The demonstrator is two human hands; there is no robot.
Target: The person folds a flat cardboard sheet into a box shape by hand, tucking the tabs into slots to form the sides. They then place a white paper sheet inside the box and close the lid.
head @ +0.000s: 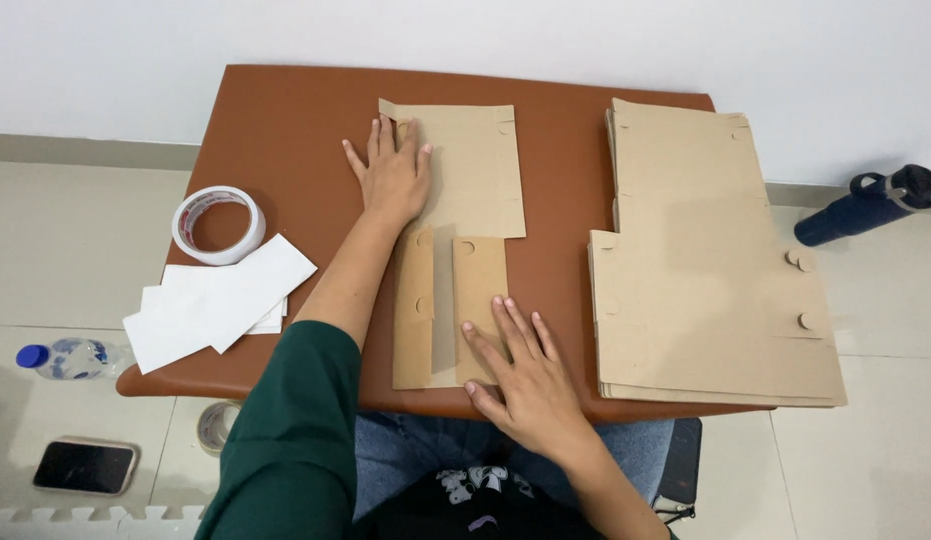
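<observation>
Brown table (286,130): hands flat on tan die-cut cardboard blank (476,170), flaps folded.

A flat piece of brown cardboard (456,235) lies unfolded on the brown counter (286,130), running from the near edge toward the wall. Its far part is a wide panel with small round notches along the right side. Its near part is split into two narrow flaps with a strip between them. The left hand (394,172) lies flat on the far panel; the right hand (521,372) presses the near right flap.
</observation>
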